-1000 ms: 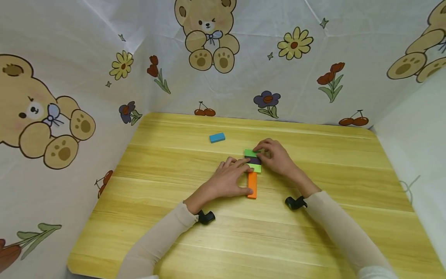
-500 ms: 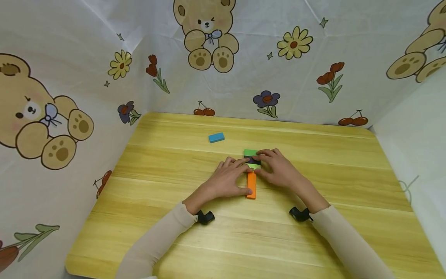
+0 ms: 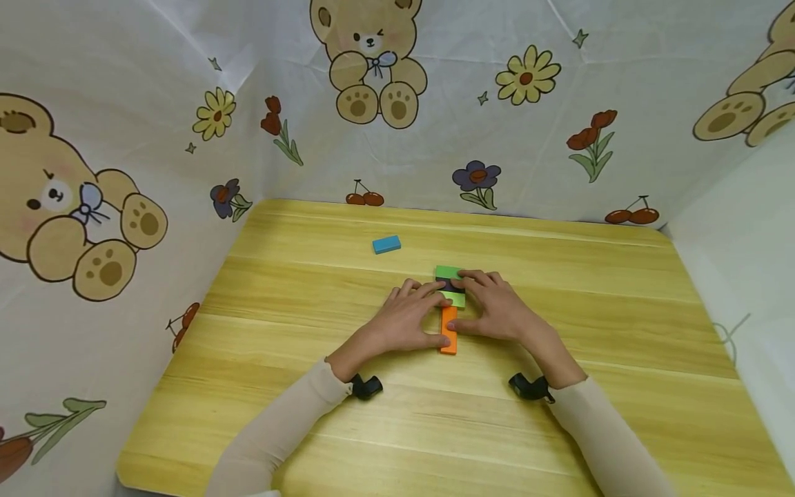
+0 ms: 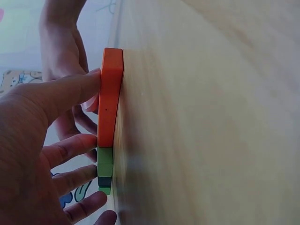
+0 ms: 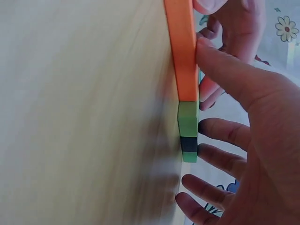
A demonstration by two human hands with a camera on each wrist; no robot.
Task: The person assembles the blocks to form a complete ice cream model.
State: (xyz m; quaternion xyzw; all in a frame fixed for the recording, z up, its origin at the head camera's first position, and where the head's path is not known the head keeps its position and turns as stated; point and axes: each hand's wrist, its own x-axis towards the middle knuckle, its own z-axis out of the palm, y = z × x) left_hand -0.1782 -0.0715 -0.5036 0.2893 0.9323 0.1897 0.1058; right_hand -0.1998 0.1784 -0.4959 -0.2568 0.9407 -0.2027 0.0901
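Flat on the table lie a green block (image 3: 447, 271), a dark purple block (image 3: 448, 285) and a light green block (image 3: 458, 300), side by side. An orange block (image 3: 448, 315) points lengthwise from the near side of this group. My left hand (image 3: 402, 322) rests its thumb on the near end of the orange block, with its fingertips on the green and dark blocks. Opposite it, my right hand (image 3: 503, 307) has its thumb on the orange block and fingertips on the group's right side. In both wrist views the fingers are spread and fairly straight on the blocks' upper faces.
A blue block (image 3: 386, 245) lies apart, farther back and to the left on the wooden table (image 3: 397, 428). A white cloth (image 3: 435, 103) with printed bears and flowers stands behind the table and along its sides. A black camera is strapped to each wrist.
My right hand has come nearer along the block group. Its thumb has moved from beside the green blocks down onto the orange block. The left hand has stayed in place.
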